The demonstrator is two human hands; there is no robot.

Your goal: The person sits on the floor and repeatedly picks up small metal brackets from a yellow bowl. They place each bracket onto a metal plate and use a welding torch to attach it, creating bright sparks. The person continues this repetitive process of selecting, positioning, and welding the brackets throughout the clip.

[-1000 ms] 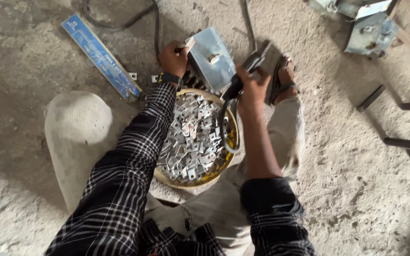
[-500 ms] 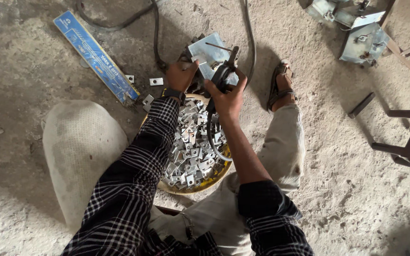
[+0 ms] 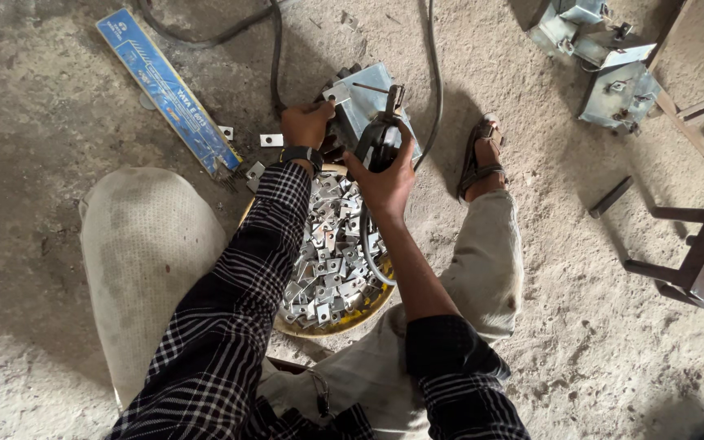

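Right hand (image 3: 385,175) has its grip closed round the electrode holder (image 3: 378,138), rod pointing away; left hand (image 3: 305,124) pins the plate (image 3: 372,102) just left of it.

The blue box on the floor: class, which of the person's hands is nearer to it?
Left. The left hand is just right of the blue box, at the metal plate. The right hand, gripping the black tool, is farther right.

Long blue box (image 3: 169,90) on the sandy floor (image 3: 596,326), pale sack (image 3: 144,253) beside it, grey metal housings (image 3: 605,57) top right.
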